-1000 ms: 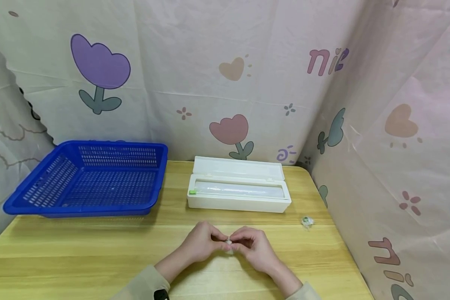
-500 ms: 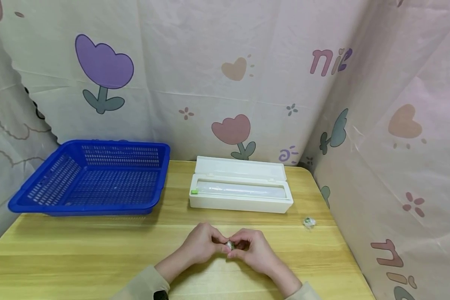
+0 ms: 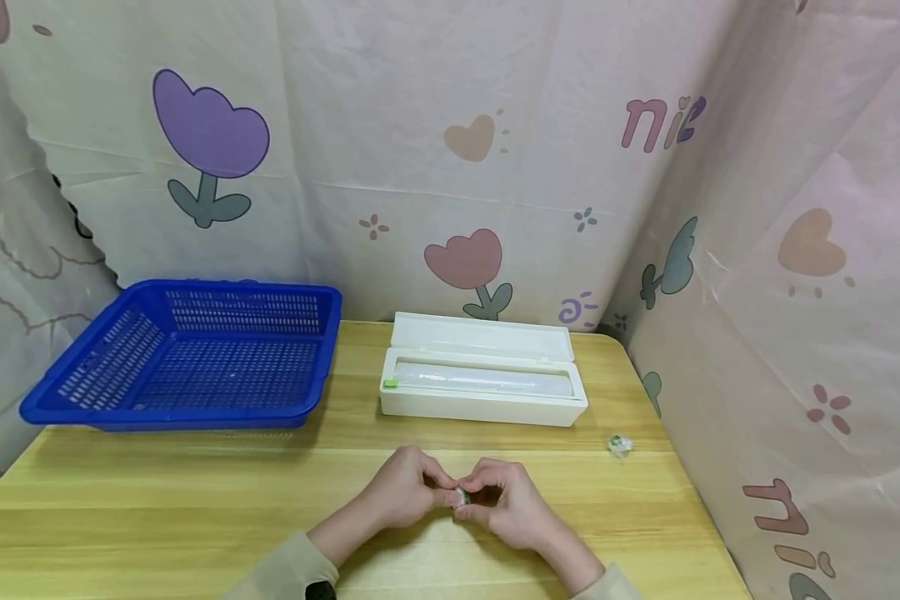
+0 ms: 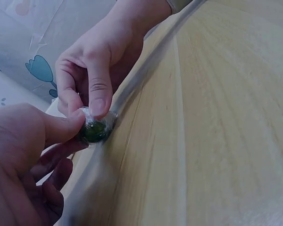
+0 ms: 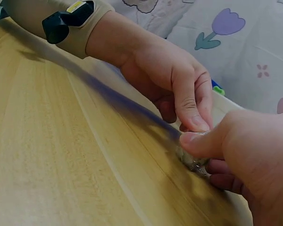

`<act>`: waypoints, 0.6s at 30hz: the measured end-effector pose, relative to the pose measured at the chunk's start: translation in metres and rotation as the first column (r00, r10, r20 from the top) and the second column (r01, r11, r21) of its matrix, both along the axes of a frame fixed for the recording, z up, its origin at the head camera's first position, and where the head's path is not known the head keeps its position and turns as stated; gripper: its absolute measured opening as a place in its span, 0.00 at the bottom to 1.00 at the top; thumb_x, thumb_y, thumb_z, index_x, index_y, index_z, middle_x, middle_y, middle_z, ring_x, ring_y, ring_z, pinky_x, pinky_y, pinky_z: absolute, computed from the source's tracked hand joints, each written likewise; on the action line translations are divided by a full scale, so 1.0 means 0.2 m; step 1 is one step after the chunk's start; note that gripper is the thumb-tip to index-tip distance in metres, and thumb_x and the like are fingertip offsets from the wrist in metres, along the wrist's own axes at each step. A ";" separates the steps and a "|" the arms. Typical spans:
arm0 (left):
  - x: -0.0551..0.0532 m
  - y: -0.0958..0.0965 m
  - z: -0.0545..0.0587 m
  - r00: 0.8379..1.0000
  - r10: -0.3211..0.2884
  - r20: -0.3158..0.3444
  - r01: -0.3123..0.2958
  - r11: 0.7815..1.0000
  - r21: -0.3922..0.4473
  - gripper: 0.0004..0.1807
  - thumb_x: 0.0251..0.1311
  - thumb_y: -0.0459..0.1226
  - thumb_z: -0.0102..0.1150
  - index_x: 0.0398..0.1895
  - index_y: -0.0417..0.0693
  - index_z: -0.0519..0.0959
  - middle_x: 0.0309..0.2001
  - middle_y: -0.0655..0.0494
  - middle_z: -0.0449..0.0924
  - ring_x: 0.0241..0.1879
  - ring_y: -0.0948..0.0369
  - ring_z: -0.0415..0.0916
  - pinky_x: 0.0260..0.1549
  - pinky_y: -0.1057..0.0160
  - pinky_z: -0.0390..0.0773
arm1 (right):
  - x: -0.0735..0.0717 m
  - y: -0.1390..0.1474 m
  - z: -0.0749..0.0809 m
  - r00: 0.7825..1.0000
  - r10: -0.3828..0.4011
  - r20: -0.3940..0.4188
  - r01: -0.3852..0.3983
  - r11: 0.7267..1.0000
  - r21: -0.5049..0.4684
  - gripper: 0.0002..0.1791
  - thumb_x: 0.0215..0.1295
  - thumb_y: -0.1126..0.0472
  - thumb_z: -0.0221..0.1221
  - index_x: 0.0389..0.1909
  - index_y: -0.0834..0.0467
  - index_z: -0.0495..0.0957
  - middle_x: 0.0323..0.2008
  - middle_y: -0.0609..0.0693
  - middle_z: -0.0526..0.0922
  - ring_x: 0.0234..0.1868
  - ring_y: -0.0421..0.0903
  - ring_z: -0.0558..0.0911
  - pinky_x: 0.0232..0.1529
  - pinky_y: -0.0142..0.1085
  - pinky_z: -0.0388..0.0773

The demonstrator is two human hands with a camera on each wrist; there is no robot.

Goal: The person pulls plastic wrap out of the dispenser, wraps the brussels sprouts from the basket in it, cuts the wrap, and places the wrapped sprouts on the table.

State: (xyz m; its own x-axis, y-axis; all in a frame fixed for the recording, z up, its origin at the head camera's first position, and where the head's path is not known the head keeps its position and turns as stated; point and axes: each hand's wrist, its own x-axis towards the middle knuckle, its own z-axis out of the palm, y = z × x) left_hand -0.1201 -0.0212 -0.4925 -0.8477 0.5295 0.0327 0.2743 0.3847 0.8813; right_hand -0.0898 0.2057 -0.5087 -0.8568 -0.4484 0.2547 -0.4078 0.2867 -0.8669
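Observation:
My left hand (image 3: 402, 490) and right hand (image 3: 508, 505) meet above the front middle of the table. Between their thumbs and fingers they pinch a small, dark green, round thing wrapped in clear film (image 4: 95, 130). The left wrist view shows its green side, with film crumpled round it. In the right wrist view the wrapped thing (image 5: 192, 161) is mostly covered by the right thumb. A second small film-wrapped thing (image 3: 619, 444), green and white, lies on the table to the right of the hands.
Behind the hands stands a long white cling film box (image 3: 483, 410), lid raised, a roll of film (image 3: 487, 379) inside. A blue plastic basket (image 3: 195, 421) occupies the table's back left. A patterned cloth (image 3: 360, 125) hangs behind and along the right side of the wooden table (image 3: 195, 517).
The wrapped thing has been turned between the fingers, and more of it shows now than a second ago. Both hands stay close together in nearly the same place.

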 end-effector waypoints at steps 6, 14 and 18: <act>0.00 0.01 0.00 1.000 -0.009 0.006 0.009 1.000 -0.013 0.02 0.57 0.40 0.80 0.31 0.56 0.94 0.31 0.73 0.88 0.32 0.69 0.80 0.33 0.64 0.79 | 0.00 0.00 -0.01 1.000 0.001 -0.008 -0.001 1.000 -0.006 0.12 0.57 0.67 0.78 0.41 0.54 0.90 0.38 0.45 0.88 0.40 0.46 0.87 0.42 0.43 0.86; 0.00 0.01 -0.01 0.998 -0.008 -0.064 0.009 1.000 0.012 0.04 0.60 0.43 0.78 0.37 0.58 0.94 0.35 0.74 0.88 0.38 0.68 0.81 0.39 0.61 0.79 | 0.00 0.04 0.01 1.000 0.013 -0.019 -0.011 0.995 0.098 0.14 0.67 0.61 0.74 0.52 0.50 0.86 0.41 0.46 0.87 0.38 0.47 0.84 0.37 0.39 0.85; 0.00 0.01 -0.01 0.996 -0.001 -0.092 0.004 0.999 0.039 0.07 0.63 0.47 0.77 0.41 0.61 0.93 0.41 0.75 0.87 0.44 0.65 0.80 0.47 0.54 0.79 | 0.00 0.08 0.04 0.998 -0.011 0.057 0.005 0.993 0.118 0.15 0.69 0.56 0.72 0.54 0.50 0.86 0.41 0.47 0.88 0.39 0.44 0.85 0.41 0.38 0.84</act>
